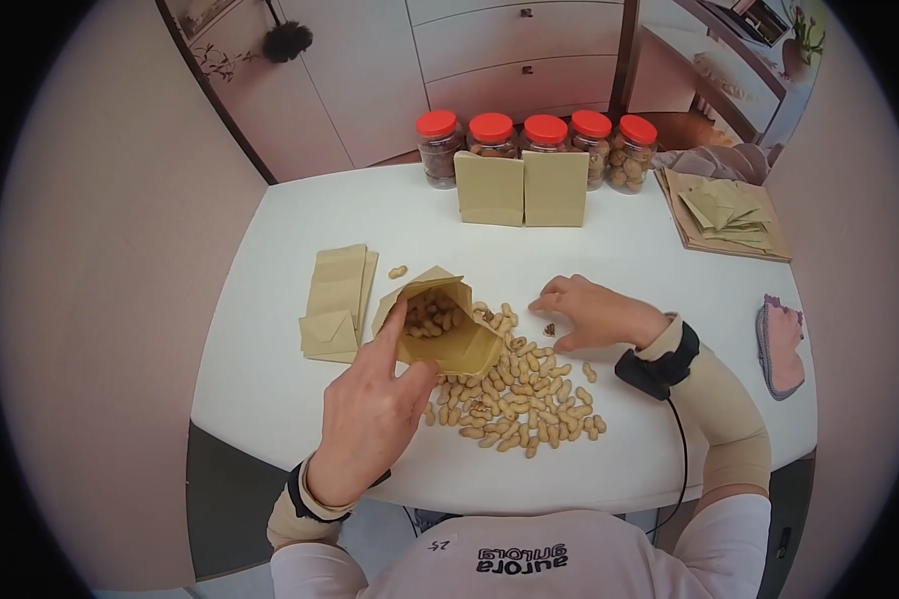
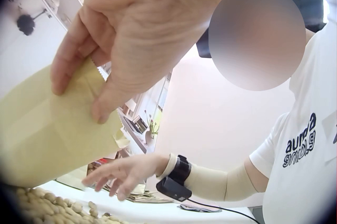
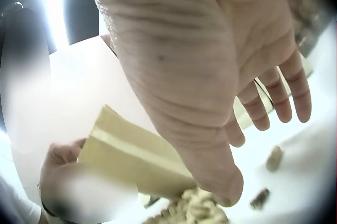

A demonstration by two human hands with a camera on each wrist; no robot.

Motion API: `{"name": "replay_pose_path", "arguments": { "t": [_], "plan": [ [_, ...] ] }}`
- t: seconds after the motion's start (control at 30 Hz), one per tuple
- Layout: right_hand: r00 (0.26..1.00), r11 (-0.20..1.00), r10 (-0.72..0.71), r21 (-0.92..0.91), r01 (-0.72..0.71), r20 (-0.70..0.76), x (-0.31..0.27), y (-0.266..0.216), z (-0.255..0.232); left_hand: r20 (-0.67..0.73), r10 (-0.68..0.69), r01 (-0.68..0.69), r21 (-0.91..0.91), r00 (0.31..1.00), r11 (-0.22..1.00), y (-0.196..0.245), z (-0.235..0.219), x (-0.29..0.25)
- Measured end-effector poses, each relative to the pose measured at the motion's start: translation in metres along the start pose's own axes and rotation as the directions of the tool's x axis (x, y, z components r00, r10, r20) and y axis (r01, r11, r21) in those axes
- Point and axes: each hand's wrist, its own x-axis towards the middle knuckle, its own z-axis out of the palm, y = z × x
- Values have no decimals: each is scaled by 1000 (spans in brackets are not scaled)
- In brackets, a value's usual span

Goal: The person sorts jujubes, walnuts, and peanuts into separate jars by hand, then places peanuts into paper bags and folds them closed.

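Observation:
My left hand (image 1: 372, 411) grips an opened brown paper bag (image 1: 457, 349) by its near-left side, fingers and thumb at the mouth. The bag lies tilted on its side, with peanuts (image 1: 433, 311) showing inside. Unshelled peanuts (image 1: 529, 399) spread over the white table beside and in front of it. To the right of the bag, my right hand (image 1: 604, 314) is low over the table with its fingers spread and extended. A small dark piece (image 1: 549, 329) lies between its thumb and fingers; the right wrist view shows this dark piece (image 3: 259, 198) below the fingertips, apart from them.
Folded paper bags (image 1: 338, 299) lie at the left, near a single peanut (image 1: 398, 272). Two upright paper bags (image 1: 491, 190) stand at the back before several red-lidded jars (image 1: 440, 150). More flat bags (image 1: 724, 215) are stacked back right; a pink and grey cloth (image 1: 781, 344) lies at the right.

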Motion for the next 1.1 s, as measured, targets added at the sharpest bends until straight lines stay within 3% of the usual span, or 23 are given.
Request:
{"name": "replay_pose_path", "arguments": {
  "t": [0.07,0.27,0.9,1.0,1.1],
  "plan": [
    [996,1000,-9,4,10,-88,1,2,14,16,-9,9,5,1000,1000,0,-1,-1],
    [990,996,-4,86,16,-138,2,0,23,40,14,-15,15,999,1000,-1,-4,-6],
    [981,998,44,48,-35,-188,-3,-3,21,14,-15,15,-10,1000,1000,0,-2,-4],
    [974,998,-7,59,21,-224,-8,-17,-2,24,-35,35,-24,999,999,-1,-4,-5],
    [899,957,-124,189,220,-419,-19,-52,-39,36,-41,41,-15,999,999,-2,-3,-4]
  ]
}}
